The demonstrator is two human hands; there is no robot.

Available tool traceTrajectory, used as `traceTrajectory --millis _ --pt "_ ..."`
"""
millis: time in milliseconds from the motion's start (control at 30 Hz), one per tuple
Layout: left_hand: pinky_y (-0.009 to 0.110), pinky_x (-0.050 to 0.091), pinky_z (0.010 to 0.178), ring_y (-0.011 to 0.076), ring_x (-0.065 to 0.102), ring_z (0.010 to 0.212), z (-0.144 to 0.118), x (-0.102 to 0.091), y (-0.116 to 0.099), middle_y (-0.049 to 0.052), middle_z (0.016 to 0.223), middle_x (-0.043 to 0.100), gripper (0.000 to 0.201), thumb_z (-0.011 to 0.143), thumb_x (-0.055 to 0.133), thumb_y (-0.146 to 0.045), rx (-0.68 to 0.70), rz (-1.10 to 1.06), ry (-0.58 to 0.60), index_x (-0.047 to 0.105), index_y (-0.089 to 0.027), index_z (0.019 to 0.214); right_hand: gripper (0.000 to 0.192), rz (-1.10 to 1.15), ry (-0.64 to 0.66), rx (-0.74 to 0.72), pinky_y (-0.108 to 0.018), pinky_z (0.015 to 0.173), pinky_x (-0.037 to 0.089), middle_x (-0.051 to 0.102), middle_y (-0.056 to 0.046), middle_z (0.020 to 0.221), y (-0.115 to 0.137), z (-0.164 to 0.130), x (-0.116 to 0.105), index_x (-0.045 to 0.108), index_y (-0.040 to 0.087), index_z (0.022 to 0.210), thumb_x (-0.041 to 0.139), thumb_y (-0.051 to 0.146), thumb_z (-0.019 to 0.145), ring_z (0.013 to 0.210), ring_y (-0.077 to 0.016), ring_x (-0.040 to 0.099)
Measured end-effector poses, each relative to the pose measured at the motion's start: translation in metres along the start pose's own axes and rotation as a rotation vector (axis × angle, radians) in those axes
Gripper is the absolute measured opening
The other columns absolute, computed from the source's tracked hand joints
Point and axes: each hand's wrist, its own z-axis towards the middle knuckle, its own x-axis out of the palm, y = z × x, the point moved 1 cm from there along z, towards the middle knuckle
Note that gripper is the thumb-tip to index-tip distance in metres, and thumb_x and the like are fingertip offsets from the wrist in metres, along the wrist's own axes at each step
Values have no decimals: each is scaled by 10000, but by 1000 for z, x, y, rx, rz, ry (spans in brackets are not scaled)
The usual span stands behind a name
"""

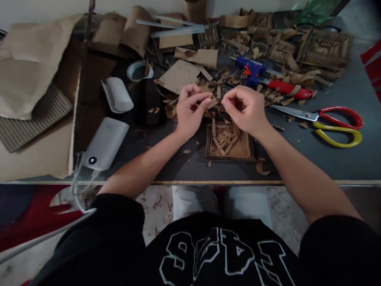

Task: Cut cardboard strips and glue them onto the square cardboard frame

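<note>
Both hands hover above the dark surface [327, 159], just over a square cardboard tray [230, 153] filled with loose strips. The left hand [190, 109] pinches a small cardboard strip [212, 103] between thumb and forefinger, its fingers [205, 102] closed narrowly on the piece's left end. The right hand [245, 109] is curled shut beside it (whether its fingertips touch the strip, I cannot tell). Scissors [330, 121] and a blue glue gun [252, 71] lie to the right.

Small cardboard strip [212, 104] (tan) pinched above square tray [230, 158].
</note>
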Motion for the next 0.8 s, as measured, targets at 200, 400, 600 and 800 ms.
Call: traceTrajectory --millis 200,400,600,800 --pt "339 564 981 184 656 1071 0 -1 10 63 1083 647 413 852 704 -652 -46 2 9 817 -282 997 315 -27 5 36 -339 644 486 602 -29 722 -1 0 0 616 237 803 563 489 984 665 -162 546" --pt "358 533 1076 193 649 1150 -1 -3 15 55 1138 657 445 840 701 -673 -92 -2 32 804 -274 1008 353 -33 5 43 -340 625 484 604 -33 720 -1 0 -1 610 235 795 530 522 986 648 -160 540" --pt "343 560 1012 212 638 1168 0 -2 10 76 1164 651 461 812 722 -690 -146 -43 31 816 -272 982 359 -6 -15 45 -344 627 487 594 -37 729 -5 -1 0 603 231 786 527 516 991 654 -162 542" --pt "362 561 1000 209 634 1114 0 -3 11 75 1117 650 448 826 707 -692 -84 4 4 821 -284 971 440 60 -82 46 -325 577 474 569 -18 732 -14 -2 1 598 236 826 501 629 998 625 -145 539"
